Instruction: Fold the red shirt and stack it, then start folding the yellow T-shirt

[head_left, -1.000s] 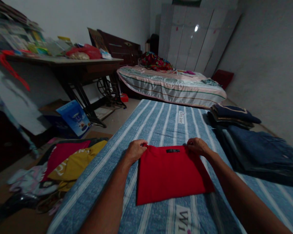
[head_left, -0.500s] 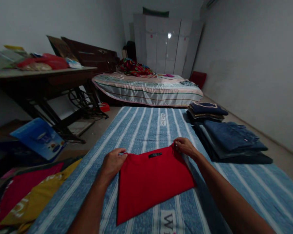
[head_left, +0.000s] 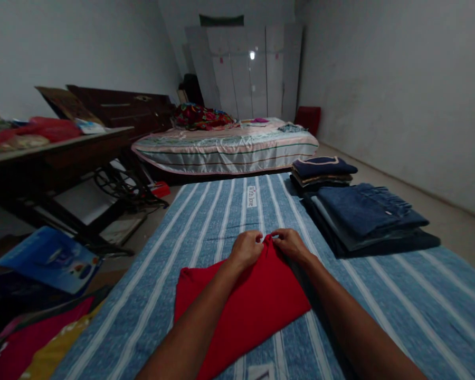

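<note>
A red folded garment [head_left: 261, 301], perhaps a shirt, lies on the blue and white striped sheet [head_left: 142, 274] in front of me. My left hand [head_left: 247, 248] is closed near its far right corner, fingertips pinching the red fabric. Right beside it, my right hand [head_left: 291, 244] pinches the same corner, where the cloth is bunched up into a small peak between the two hands. My left forearm lies across the garment and covers part of it. The garment's far left corner rests flat and untouched.
To the right sit a stack of folded jeans [head_left: 364, 211] and a smaller pile of folded clothes [head_left: 324, 168]. Left of the bed are a blue box [head_left: 51, 261], a treadle sewing table [head_left: 63, 153] and yellow and pink clothes [head_left: 63, 338]. Another bed [head_left: 229, 150] stands beyond.
My left hand has let go of the garment's far left corner and moved right to the corner by my right hand. The fabric there is now gathered up. The view has shifted slightly.
</note>
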Available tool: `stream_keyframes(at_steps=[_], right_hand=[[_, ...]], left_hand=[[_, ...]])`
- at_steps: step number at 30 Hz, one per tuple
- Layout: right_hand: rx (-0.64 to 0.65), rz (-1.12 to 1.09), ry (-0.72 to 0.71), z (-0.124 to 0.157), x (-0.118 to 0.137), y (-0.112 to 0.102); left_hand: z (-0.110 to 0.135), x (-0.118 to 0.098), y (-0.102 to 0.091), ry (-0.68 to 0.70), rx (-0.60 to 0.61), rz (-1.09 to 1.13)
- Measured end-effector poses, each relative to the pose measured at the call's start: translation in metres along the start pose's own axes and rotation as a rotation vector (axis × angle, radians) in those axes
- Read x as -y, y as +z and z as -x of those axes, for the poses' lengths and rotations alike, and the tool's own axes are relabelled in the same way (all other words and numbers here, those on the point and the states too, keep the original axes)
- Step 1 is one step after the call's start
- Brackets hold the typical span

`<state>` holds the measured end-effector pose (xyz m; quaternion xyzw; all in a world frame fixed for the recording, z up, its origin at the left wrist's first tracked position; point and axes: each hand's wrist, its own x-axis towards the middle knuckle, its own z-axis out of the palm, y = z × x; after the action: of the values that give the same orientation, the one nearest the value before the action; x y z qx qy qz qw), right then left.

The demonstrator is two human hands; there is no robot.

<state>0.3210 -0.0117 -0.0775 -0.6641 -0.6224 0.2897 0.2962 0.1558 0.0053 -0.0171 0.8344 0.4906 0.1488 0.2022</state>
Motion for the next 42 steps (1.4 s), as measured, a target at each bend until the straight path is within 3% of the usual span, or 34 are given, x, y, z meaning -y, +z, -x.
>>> stream_keyframes(at_steps=[5, 10, 17, 28, 42], right_hand=[[-0.033, -0.04, -0.048, -0.001, -0.003, 0.001], [-0.027, -0.065, -0.081, -0.005, -0.005, 0.0], [-0.016, -0.164, -0.128, -0.005, -0.007, 0.0], [-0.13, -0.302, -0.268, -0.005, -0.005, 0.002], [-0.051, -0.514, -0.231, -0.004, -0.003, 0.001]], left_hand=[[-0.028, -0.009, 0.017, -0.08, 0.028, -0.07], [-0.035, 0.005, 0.023, -0.145, 0.028, 0.014], [-0.033, 0.018, 0.022, -0.105, 0.076, 0.325], [-0.024, 0.025, 0.025, -0.005, -0.08, 0.23], [-0.021, 0.023, 0.027, 0.025, -0.126, 0.312]])
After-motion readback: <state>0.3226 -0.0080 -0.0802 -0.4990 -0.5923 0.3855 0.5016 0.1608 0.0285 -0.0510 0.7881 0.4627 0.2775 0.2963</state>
